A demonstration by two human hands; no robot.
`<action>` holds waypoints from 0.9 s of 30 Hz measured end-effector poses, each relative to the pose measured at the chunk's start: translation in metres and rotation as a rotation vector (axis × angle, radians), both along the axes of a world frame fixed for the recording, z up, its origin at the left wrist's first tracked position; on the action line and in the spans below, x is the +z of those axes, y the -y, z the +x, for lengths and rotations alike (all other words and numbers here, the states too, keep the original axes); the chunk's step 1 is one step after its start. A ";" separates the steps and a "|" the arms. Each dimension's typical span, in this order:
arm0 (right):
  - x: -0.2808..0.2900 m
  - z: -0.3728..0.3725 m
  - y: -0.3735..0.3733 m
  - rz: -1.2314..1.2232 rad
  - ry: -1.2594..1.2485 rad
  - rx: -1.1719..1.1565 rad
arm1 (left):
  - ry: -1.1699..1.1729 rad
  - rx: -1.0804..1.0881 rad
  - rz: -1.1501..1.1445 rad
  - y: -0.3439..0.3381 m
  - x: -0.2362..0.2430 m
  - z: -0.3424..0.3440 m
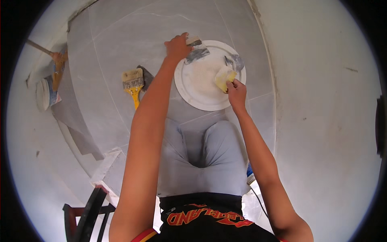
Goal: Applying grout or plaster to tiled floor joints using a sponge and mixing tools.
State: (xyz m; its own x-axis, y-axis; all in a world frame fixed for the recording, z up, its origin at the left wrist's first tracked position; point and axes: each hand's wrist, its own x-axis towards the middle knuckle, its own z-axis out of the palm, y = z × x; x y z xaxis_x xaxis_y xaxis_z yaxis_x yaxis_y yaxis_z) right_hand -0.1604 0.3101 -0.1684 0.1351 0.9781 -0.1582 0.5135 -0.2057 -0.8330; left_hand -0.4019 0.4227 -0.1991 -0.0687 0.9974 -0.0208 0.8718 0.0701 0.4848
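I note the left forearm [159,90] bare, slanting forward and inward; left hand [177,49] farther out, fingers bent. Right forearm [255,137] likewise angles inward; right hand [237,93] closes in a thumb-and-finger pinch.

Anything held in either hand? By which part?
Right hand: flat yellowish piece, pinched at its lower right edge. Left hand: at the left edge of a flat grey-and-tan piece; can't tell whether it's gripped.
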 end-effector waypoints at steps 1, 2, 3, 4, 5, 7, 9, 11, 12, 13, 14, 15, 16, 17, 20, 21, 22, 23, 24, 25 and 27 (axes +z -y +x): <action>-0.001 0.001 0.001 -0.104 -0.185 -0.090 | 0.203 0.005 0.088 0.000 0.001 -0.005; -0.002 0.002 0.004 -0.106 -0.197 -0.109 | 0.193 -0.014 0.082 0.000 0.004 -0.012; 0.001 0.003 0.005 -0.213 -0.266 -0.146 | 0.242 -0.049 -0.121 0.002 0.019 -0.014; 0.003 0.006 0.007 -0.313 -0.337 -0.182 | 0.286 -0.083 -0.320 0.006 0.028 -0.013; 0.003 0.007 0.008 -0.309 -0.348 -0.200 | 0.275 -0.101 -0.322 0.018 0.036 -0.007; 0.005 0.004 0.010 -0.352 -0.478 -0.241 | 0.312 0.005 0.019 0.051 0.052 -0.005; 0.004 0.005 0.013 -0.354 -0.545 -0.263 | 0.403 -0.031 0.155 0.090 0.074 0.013; 0.005 0.002 0.017 -0.356 -0.612 -0.278 | 0.360 -0.205 0.257 0.130 0.087 0.033; 0.007 -0.001 0.021 -0.344 -0.594 -0.255 | 0.316 -0.241 0.274 0.148 0.089 0.042; 0.010 -0.003 0.024 -0.331 -0.572 -0.232 | 0.277 -0.276 0.293 0.163 0.088 0.053; 0.015 -0.003 0.027 -0.314 -0.587 -0.233 | 0.255 -0.283 0.308 0.175 0.089 0.062; 0.017 -0.002 0.030 -0.277 -0.521 -0.159 | 0.238 -0.287 0.318 0.181 0.087 0.070; 0.019 0.000 0.032 -0.242 -0.453 -0.086 | 0.229 -0.293 0.323 0.185 0.083 0.075; 0.021 0.002 0.032 -0.234 -0.461 -0.087 | 0.231 -0.276 0.354 0.187 0.079 0.078; 0.029 0.011 0.033 -0.215 -0.352 -0.036 | 0.249 -0.269 0.394 0.186 0.074 0.084; 0.029 0.016 0.032 -0.191 -0.342 -0.053 | 0.270 -0.274 0.406 0.183 0.073 0.088; 0.028 0.020 0.031 -0.168 -0.332 -0.069 | 0.272 -0.281 0.410 0.182 0.073 0.092; 0.027 0.024 0.029 -0.163 -0.331 -0.074 | 0.283 -0.276 0.405 0.180 0.072 0.096; 0.027 0.026 0.027 -0.150 -0.331 -0.063 | 0.293 -0.272 0.397 0.179 0.073 0.098; 0.026 0.027 0.025 -0.138 -0.332 -0.052 | 0.295 -0.277 0.399 0.176 0.073 0.100; 0.027 0.025 0.025 -0.144 -0.348 -0.047 | 0.309 -0.256 0.387 0.173 0.073 0.100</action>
